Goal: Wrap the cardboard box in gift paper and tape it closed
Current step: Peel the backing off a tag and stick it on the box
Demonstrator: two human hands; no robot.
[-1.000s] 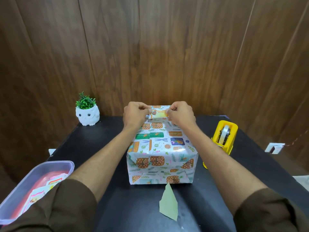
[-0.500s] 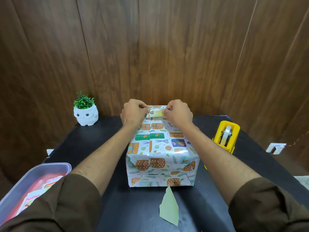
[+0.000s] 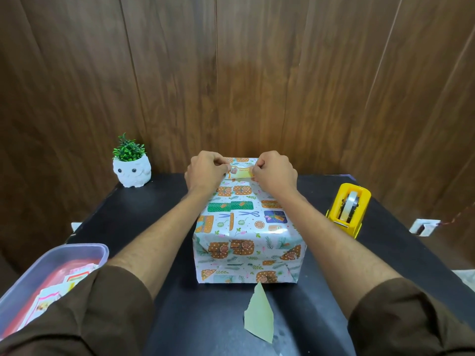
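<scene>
The box (image 3: 246, 227), covered in white gift paper printed with orange and green parcels, stands in the middle of the black table (image 3: 144, 209). At its far top edge, my left hand (image 3: 204, 172) and my right hand (image 3: 275, 173) each pinch one end of a small yellow gift tag (image 3: 240, 172) lying against the paper. Both hands have curled fingers. A yellow tape dispenser (image 3: 348, 209) with a clear roll stands to the right of the box.
A white owl pot with a green plant (image 3: 131, 165) stands at the far left corner. A clear plastic tub (image 3: 54, 273) of cards sits at the near left. A pale green paper scrap (image 3: 259, 314) lies before the box. Wood panelling backs the table.
Both hands stay pinching the tag at the far edge of the box; the tag has settled slightly lower against the paper. The view has shifted a little.
</scene>
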